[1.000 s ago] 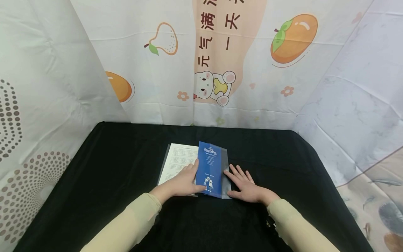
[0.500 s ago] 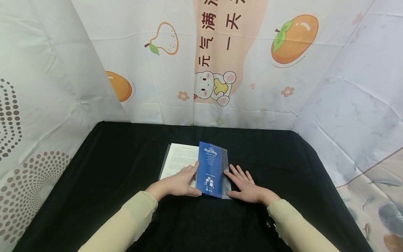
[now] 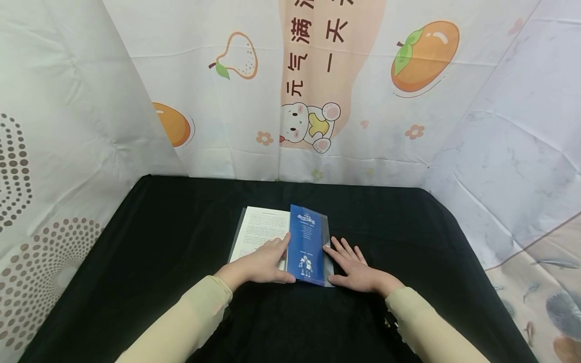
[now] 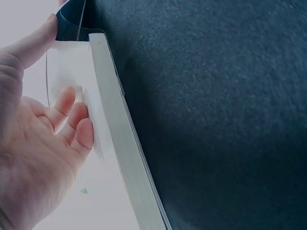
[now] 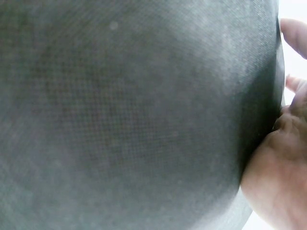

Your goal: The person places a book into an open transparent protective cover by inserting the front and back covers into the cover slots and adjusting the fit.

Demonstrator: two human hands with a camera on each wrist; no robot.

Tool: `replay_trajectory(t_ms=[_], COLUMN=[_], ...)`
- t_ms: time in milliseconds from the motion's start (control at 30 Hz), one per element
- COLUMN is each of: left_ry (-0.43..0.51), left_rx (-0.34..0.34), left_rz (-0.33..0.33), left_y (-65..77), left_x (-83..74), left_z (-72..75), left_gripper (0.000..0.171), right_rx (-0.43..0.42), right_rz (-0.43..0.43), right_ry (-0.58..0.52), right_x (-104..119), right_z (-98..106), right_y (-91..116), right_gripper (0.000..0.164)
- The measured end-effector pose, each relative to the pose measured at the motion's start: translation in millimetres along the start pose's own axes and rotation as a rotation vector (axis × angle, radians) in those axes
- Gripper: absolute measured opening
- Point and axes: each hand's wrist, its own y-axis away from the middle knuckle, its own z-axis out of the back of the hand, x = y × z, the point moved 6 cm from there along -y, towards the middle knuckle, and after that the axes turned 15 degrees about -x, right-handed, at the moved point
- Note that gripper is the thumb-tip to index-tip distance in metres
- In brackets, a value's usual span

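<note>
An opened book lies on the black cloth, its printed page (image 3: 260, 227) facing up on the left. Beside that page is a blue cover flap (image 3: 305, 247) with white lettering and figures, inside a clear plastic cover (image 3: 328, 262) that shows as a strip along the right. My left hand (image 3: 265, 259) lies over the page, index fingertip and thumb at the flap's left edge. The left wrist view has the thumb against the blue cover (image 4: 72, 21), the other fingers loosely bent above the page. My right hand (image 3: 351, 269) lies spread, thumb and index finger touching the clear cover's right edge.
Black cloth (image 3: 181, 227) covers the table around the book. White printed curtains (image 3: 240, 126) hang behind it and at both sides. The thick page block (image 4: 115, 124) of the book faces my left wrist camera.
The blue flap has slid slightly right, narrowing the clear strip and baring more page. My left thumb has drawn off the flap's face to its edge. The right hand stays in place.
</note>
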Motion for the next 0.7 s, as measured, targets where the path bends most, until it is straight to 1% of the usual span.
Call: replay_trajectory(t_ms=[467,700], left_ry=[-0.105,-0.147], left_rx=[-0.019,-0.023], left_rz=[-0.006,0.009], left_y=[-3.0,-3.2], left_x=[-10.4,-12.2], left_z=[-2.1,-2.1], left_gripper=[0.109,0.109], right_rx=[0.0,-0.003], right_rz=[0.0,0.002], right_ry=[-0.012,-0.027], right_x=[0,1], right_z=[1,0], right_y=[0,0], right_gripper=[0.076,0.075])
